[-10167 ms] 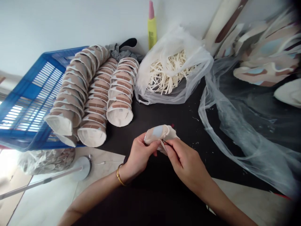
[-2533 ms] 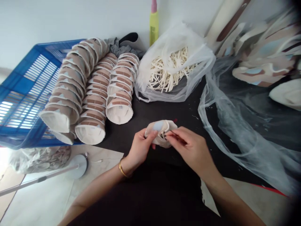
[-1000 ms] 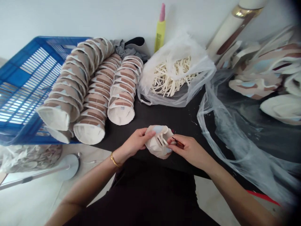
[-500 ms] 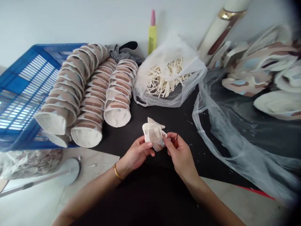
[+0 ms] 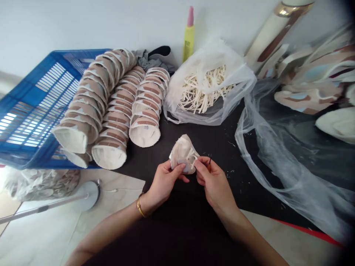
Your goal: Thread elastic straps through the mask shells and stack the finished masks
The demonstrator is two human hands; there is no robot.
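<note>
A small beige and white fabric piece, which looks like a shoe upper, is held over the black table. My left hand grips its lower left edge, with the thumb on the fabric. At the piece's right side my right hand pinches a thin white strip that loops there. A small orange-handled tool with a dark thin tip also sits in my right hand, its rest hidden by the fingers.
Nested stacks of similar shoe uppers stand left, partly inside a blue basket. A plastic bag of white strips lies behind the hands. Loose uppers and clear plastic spread right. A yellow bottle stands behind.
The shoe upper has been turned in my hands, so its rounded side now faces up. My left thumb lies further over the fabric. The whole view has shifted slightly.
</note>
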